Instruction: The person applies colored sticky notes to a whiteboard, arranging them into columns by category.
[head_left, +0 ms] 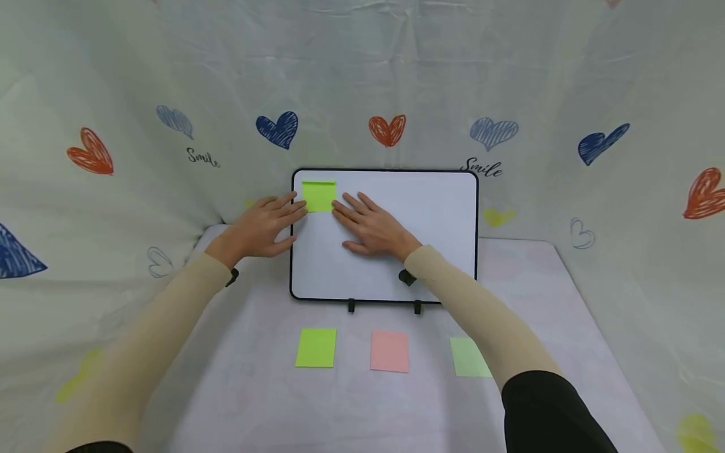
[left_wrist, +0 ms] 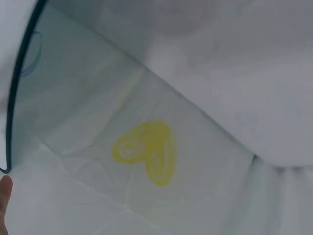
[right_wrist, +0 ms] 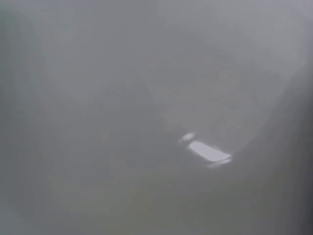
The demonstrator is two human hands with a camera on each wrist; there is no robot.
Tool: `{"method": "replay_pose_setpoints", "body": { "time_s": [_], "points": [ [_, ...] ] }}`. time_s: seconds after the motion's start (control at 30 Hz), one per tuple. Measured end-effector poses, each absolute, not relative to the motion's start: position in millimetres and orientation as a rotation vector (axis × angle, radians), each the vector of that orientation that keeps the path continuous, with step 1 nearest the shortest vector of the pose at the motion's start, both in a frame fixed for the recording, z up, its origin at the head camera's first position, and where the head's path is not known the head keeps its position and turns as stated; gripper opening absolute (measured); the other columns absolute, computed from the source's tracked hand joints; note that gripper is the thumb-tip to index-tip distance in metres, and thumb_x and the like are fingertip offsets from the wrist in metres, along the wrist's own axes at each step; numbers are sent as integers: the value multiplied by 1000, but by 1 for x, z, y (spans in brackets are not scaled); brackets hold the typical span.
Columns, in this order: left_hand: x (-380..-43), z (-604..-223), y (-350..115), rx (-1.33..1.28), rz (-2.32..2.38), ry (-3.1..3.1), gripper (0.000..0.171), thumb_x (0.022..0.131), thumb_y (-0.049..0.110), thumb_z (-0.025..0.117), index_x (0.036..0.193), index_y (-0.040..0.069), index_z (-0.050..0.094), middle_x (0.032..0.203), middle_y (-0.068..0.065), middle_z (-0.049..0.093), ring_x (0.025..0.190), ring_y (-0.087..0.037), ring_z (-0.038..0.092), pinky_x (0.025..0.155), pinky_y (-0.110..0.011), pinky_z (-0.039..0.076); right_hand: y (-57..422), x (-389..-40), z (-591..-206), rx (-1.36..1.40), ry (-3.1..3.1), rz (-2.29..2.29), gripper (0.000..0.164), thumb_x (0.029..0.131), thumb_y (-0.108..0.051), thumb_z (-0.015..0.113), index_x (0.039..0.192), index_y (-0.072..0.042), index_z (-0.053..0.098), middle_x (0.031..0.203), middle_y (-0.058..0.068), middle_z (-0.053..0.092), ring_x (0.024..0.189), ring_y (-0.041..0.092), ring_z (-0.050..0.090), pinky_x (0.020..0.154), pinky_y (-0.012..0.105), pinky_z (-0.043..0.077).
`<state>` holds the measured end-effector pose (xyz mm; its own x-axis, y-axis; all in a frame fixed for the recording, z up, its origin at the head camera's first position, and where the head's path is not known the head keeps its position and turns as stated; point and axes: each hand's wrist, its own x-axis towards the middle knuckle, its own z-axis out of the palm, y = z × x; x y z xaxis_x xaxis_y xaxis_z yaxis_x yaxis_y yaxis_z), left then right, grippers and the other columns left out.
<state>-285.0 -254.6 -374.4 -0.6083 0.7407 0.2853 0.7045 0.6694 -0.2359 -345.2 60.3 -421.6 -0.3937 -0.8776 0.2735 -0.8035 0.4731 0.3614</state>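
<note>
A black-framed whiteboard [head_left: 419,220] stands upright against the patterned backdrop. Near its top left corner is a yellow-green sticky note [head_left: 319,197], its top edge slightly folded or raised. My left hand [head_left: 260,228] reaches over the board's left edge with straight fingers, one fingertip touching or almost touching the note's left side. Flat on the board, fingers spread, lies my right hand [head_left: 370,226], its fingertips by the note's right edge. The left wrist view catches only a fingertip [left_wrist: 4,192] beside the board's corner. Blurred grey with a bright glare fills the right wrist view.
In front of the board a yellow-green note [head_left: 316,348], a pink note [head_left: 389,352] and a pale green note [head_left: 469,357] lie in a row on the white table [head_left: 362,409]. Two small black feet [head_left: 351,306] support the board. Heart-printed cloth [head_left: 340,75] surrounds the table.
</note>
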Motion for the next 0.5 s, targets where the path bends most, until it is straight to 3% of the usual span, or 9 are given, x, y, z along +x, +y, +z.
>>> {"method": "replay_pose_setpoints", "body": {
  "time_s": [0.2,0.5],
  "points": [
    [-310,-360,-256,-1191,249,-2532,61,92,25,70,147,3,55,154,-15,53,147,-38,44,115,-58,40,58,-345,-423,1416,-2307,-219,78,104,-57,46,162,-7,31,170,9,27,160,31,19,131,48,10],
    [-333,-349,-245,-1337,368,-2454,68,94,35,66,153,6,48,158,-12,50,149,-34,43,120,-55,36,59,-344,-421,1397,-2315,-242,78,104,-57,45,162,-7,29,171,8,25,160,30,18,131,48,9]
  ]
}}
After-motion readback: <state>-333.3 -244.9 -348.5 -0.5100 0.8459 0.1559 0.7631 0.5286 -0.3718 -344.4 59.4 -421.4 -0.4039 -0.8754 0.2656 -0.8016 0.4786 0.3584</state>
